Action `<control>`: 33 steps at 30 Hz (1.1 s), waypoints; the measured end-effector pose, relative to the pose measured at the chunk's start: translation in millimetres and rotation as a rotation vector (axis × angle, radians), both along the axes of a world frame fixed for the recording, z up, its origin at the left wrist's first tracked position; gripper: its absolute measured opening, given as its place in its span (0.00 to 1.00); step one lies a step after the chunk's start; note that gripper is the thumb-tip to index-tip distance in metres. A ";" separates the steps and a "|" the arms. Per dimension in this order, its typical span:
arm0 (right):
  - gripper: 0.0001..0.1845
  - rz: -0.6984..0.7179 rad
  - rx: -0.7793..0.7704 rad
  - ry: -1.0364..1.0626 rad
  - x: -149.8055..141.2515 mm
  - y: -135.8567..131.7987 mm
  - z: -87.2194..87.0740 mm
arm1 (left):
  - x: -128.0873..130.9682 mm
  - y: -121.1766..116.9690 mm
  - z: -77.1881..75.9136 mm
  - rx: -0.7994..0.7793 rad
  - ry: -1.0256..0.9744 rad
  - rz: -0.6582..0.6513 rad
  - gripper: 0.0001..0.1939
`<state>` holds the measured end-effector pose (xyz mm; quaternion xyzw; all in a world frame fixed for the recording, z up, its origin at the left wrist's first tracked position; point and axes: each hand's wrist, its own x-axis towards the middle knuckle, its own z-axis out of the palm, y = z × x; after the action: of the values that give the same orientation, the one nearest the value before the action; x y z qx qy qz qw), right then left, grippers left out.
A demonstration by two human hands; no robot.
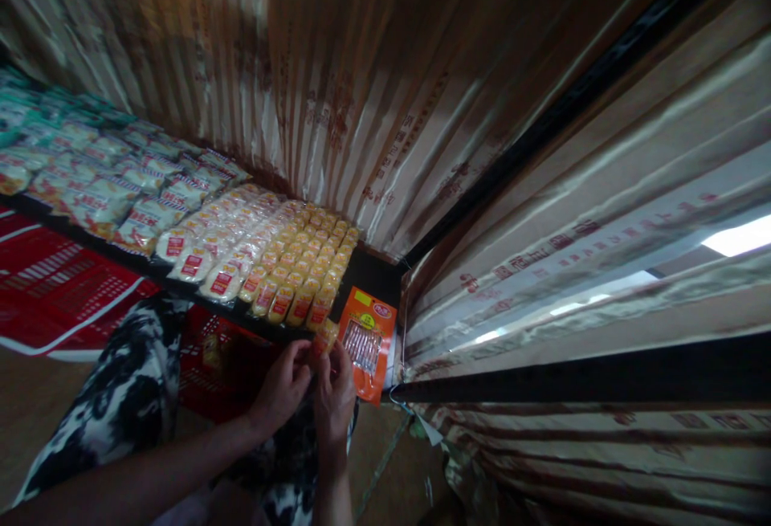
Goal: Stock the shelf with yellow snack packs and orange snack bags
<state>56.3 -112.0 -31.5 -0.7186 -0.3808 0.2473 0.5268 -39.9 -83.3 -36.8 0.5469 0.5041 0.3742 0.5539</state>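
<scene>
A small snack pack [326, 336] in clear wrap with a yellowish filling and red label is at the shelf's front edge. My right hand [335, 401] grips it from below, thumb and fingers closed on it. My left hand [282, 391] is at its left side, fingers curled and close to the pack; whether they touch it is hard to see. Just beyond are rows of matching yellow packs [304, 269], standing close together on the black shelf [374, 271]. Right of my hands, an orange bag [369, 341] with a clear window leans at the shelf's corner.
Pale wrapped packs [220, 278] with red labels, then white-and-blue snack bags [144, 221] and green bags [54, 112], fill the shelf leftward. A red basket [66, 285] stands below. Printed plastic sheeting [289, 84] hangs behind, and black bars [578, 377] run on the right.
</scene>
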 end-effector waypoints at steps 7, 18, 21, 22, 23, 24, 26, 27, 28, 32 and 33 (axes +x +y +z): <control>0.19 0.090 -0.075 0.057 -6.1 6.5 15.1 | -5.4 2.3 -10.1 0.041 0.081 0.030 0.19; 0.22 0.039 -0.029 0.042 5.6 13.9 7.8 | 0.5 14.1 3.5 0.170 0.080 -0.020 0.18; 0.22 0.030 -0.019 0.009 13.4 16.7 7.7 | 8.3 19.7 6.9 0.179 0.061 -0.027 0.17; 0.23 0.014 -0.017 -0.010 16.1 17.6 8.1 | 10.8 21.3 7.9 0.166 0.053 -0.034 0.17; 0.23 -0.007 -0.009 -0.031 18.7 18.5 8.7 | 13.4 22.8 9.0 0.149 0.045 -0.044 0.18; 0.24 -0.024 0.004 -0.053 21.2 19.4 9.5 | 15.8 24.2 10.3 0.131 0.035 -0.054 0.18; 0.23 -0.046 0.040 -0.090 26.3 21.4 11.3 | 20.9 27.0 13.7 0.095 0.016 -0.071 0.18; 0.23 -0.052 0.055 -0.106 28.9 22.7 12.1 | 23.5 28.4 15.7 0.078 0.010 -0.076 0.17; 0.22 -0.054 0.061 -0.120 31.6 24.1 12.8 | 26.4 30.0 17.8 0.064 0.002 -0.082 0.17; 0.21 -0.083 0.057 -0.155 43.2 32.0 11.0 | 40.1 38.7 26.8 0.041 -0.046 -0.118 0.16; 0.21 -0.086 0.059 -0.163 46.3 34.5 9.2 | 43.9 41.5 28.7 0.039 -0.047 -0.119 0.16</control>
<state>102.6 -77.5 -22.2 -0.7361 -0.3984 0.1539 0.5251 3.9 -41.8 -8.1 0.5777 0.4501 0.3630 0.5761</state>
